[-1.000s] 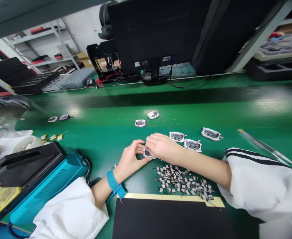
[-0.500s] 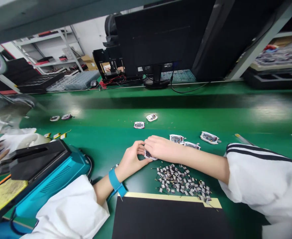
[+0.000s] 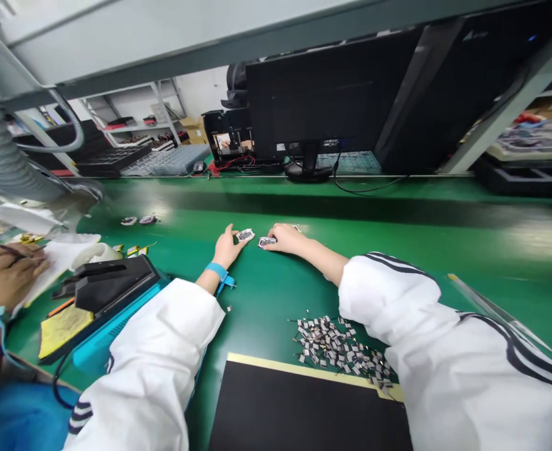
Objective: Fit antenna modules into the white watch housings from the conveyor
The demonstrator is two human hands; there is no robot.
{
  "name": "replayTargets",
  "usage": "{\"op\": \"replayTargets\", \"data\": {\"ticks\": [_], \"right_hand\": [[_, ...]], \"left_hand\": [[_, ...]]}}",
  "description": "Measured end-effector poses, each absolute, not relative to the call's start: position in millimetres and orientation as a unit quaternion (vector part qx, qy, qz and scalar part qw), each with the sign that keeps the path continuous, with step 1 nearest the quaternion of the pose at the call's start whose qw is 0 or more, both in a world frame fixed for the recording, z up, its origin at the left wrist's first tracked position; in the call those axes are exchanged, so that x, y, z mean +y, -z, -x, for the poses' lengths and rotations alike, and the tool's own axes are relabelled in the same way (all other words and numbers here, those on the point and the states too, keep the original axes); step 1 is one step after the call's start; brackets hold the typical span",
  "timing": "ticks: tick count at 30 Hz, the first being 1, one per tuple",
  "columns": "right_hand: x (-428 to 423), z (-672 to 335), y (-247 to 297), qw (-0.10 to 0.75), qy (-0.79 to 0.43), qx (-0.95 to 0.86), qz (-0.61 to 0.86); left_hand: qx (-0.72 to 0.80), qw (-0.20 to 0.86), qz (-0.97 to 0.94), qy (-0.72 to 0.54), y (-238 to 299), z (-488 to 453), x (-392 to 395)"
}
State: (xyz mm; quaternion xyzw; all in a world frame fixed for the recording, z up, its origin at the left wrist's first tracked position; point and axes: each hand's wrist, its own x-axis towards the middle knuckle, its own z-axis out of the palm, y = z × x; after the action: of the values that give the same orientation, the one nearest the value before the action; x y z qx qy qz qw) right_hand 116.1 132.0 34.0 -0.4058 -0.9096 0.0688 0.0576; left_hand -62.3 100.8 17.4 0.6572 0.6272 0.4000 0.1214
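My left hand point(image 3: 227, 249), with a blue wrist strap, grips the left edge of a small white-rimmed device housing point(image 3: 245, 235) between thumb and fingers. Just to its right, my right hand point(image 3: 287, 238) pinches a second white-rimmed circuit board housing point(image 3: 267, 242), fingers above and thumb at the front. The two housings are close together but apart, far forward on the green mat. Behind my right hand, the edge of another housing point(image 3: 296, 228) peeks out. Nearer to me lies a heap of small grey parts with short leads point(image 3: 332, 344).
A black sheet with a yellow border point(image 3: 304, 407) lies in front. At left are a teal and black device point(image 3: 116, 285), a yellow sponge point(image 3: 64, 329) and a co-worker's hand point(image 3: 10, 272). Two more housings point(image 3: 138, 220) rest farther left. A monitor point(image 3: 313, 94) stands behind.
Both hands have reached forward, away from the grey parts, and separated from the one housing they were both on. Each now grips a housing. The camera view has shifted.
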Motion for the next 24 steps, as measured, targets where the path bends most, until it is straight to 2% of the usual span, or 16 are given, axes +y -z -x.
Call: {"op": "replayTargets", "data": {"ticks": [5,8,11,19,24], "right_hand": [[132,-122,-34,0.046,-0.045,-0.899,0.433],[134,-123,-38,0.046,-0.037,-0.899,0.435],[127,-127,-48,0.058,-0.030,-0.903,0.425],[45,-179,-39,0.061,-0.090,-0.937,0.330],[30,-197,-28,0.099,-0.157,-0.932,0.311]], "left_hand": [[0.507,0.129,-0.783,-0.336,-44,34,44],[0.333,0.204,-0.899,-0.198,-50,11,-5],[0.230,0.203,-0.943,-0.131,-41,-3,-32],[0.267,0.076,-0.957,-0.084,-28,1,-34],[0.210,0.084,-0.966,-0.126,-31,-3,-31]]}}
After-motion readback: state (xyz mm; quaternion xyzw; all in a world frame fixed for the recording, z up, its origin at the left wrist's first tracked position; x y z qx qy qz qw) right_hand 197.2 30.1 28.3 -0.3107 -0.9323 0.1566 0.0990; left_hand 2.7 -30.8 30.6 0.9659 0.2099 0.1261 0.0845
